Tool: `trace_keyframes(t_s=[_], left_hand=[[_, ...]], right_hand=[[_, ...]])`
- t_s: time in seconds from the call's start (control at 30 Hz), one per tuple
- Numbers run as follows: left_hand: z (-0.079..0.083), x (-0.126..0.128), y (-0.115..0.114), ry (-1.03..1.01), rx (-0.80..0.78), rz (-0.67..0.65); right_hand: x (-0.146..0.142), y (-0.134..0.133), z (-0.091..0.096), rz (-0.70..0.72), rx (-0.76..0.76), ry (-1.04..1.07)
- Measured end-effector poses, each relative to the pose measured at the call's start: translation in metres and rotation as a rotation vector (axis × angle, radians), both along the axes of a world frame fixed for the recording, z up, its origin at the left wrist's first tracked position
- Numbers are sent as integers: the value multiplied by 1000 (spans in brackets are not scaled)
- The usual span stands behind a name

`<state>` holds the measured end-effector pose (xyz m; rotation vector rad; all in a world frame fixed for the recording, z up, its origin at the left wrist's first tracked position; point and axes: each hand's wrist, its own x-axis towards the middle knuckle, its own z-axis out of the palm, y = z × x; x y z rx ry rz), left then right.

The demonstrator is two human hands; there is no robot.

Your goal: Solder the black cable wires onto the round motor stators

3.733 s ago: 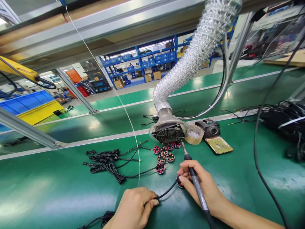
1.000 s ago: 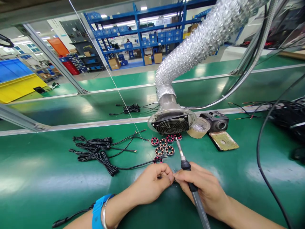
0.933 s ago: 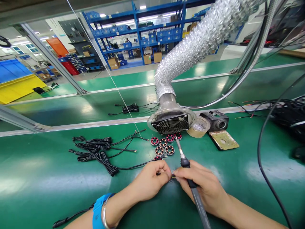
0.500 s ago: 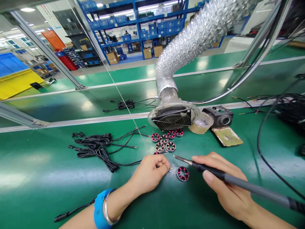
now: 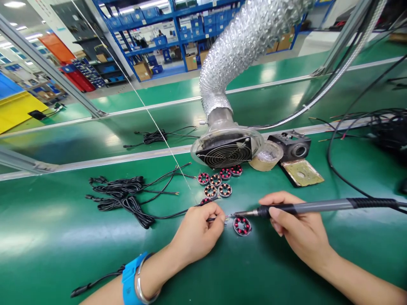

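Observation:
My left hand (image 5: 203, 231) pinches the end of a black cable, whose thin wire ends stick out past the fingertips. Just right of those fingers, a motor stator (image 5: 242, 226) with red windings lies on the green bench. My right hand (image 5: 302, 228) grips a soldering iron (image 5: 321, 206), held nearly level. Its tip points left, at the wire ends by the stator's upper left edge; whether it touches them I cannot tell. Behind my left hand several more stators (image 5: 210, 191) are grouped, some with red and some with copper windings.
Coiled black cables (image 5: 124, 192) lie at the left. A fume extractor (image 5: 227, 153) with a silver duct stands behind the stators. To its right are a paper-like cup (image 5: 267, 156), a soldering iron holder (image 5: 294, 148) and a sponge tray (image 5: 302, 173). The iron's cord trails right.
My right hand has swung the soldering iron to a flatter angle and brought its tip left and down to the wire ends. My left hand keeps its pinch. The camera view has shifted slightly.

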<state>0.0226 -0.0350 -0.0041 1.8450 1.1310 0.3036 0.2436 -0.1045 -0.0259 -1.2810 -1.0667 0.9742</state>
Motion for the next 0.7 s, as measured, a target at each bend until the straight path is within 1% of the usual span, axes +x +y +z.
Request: trace_keyframes(t_s=[0.23, 0.47, 0.6, 0.7], left_hand=[[2, 0, -1, 15, 84, -43], [1, 1, -1, 32, 139, -53], [1, 1, -1, 50, 169, -56], [2, 1, -2, 57, 173, -67]], right_hand=[[-2, 0, 1, 9, -1, 4], [-2, -1, -2, 36, 14, -17], [-3, -3, -1, 55, 67, -82], [-2, -5, 3, 65, 127, -195]])
